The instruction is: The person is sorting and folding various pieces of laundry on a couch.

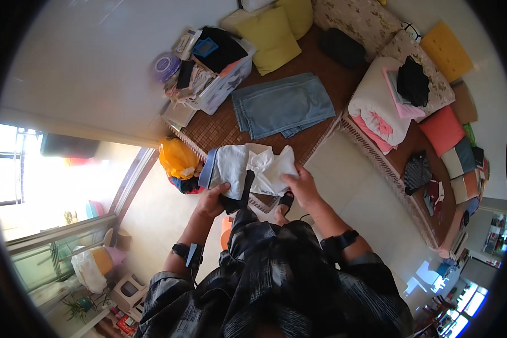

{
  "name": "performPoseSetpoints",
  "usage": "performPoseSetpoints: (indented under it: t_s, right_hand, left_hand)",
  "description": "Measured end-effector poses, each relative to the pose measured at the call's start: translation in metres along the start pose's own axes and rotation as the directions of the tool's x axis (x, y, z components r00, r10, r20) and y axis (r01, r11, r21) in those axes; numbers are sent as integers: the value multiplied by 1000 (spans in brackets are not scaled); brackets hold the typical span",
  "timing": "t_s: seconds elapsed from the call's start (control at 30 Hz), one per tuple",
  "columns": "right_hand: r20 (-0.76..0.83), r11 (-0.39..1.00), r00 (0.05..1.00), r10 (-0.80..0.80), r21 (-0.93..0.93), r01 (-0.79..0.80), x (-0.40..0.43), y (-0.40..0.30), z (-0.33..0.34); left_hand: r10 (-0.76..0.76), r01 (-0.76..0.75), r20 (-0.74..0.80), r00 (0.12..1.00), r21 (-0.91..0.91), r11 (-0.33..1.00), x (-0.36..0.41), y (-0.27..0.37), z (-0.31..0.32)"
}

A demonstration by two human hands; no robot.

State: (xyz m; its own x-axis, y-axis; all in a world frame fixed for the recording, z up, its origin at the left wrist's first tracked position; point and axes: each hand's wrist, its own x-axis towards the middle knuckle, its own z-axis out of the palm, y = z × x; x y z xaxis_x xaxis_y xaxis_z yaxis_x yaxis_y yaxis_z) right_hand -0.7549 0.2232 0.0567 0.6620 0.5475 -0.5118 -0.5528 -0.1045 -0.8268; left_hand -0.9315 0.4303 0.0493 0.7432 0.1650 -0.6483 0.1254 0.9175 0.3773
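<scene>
My left hand (211,200) grips a light grey folded garment (230,169) with a blue band along one edge. A dark cloth (238,203) hangs just under it, against the same hand. My right hand (302,186) pinches a white cloth (281,167) by its right side, thumb on top. The white fabric bears printed letters near its lower edge, and part of it lies behind the grey garment. Both hands are in front of my body, over the near corner of a seat covered with a brown woven mat (207,131). Folded blue jeans (283,105) lie on that mat.
A clear plastic bin (224,91) heaped with clothes stands at the mat's left. Yellow cushions (270,40) lean behind. Right of me, another seat holds a rolled quilt (382,101) and a red cushion (442,131). An orange bag (178,158) sits on the floor at left.
</scene>
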Motion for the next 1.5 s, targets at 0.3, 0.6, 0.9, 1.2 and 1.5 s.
performPoseSetpoints:
  t_s: [0.3,0.6,0.9,1.2,1.5]
  right_hand:
    - [18,903,942,336,-289,-317,18,52,-42]
    - [266,801,824,500,-502,-325,72,94,-26]
    - [322,892,838,440,-52,-449,41,66,14]
    - [130,946,944,302,-164,-280,26,56,17]
    - [-267,917,954,-137,-398,21,67,86,-44]
  left_hand:
    - [159,-161,-93,983,-23,987,-25,-9,-33]
    - [140,-140,-197,970,18,990,-36,-5,-57]
    - [-133,121,43,990,223,967,9,-44,-5]
    - [-4,-68,103,995,678,732,21,-65,-26]
    - [-40,40,-15,999,668,743,-16,-79,-76]
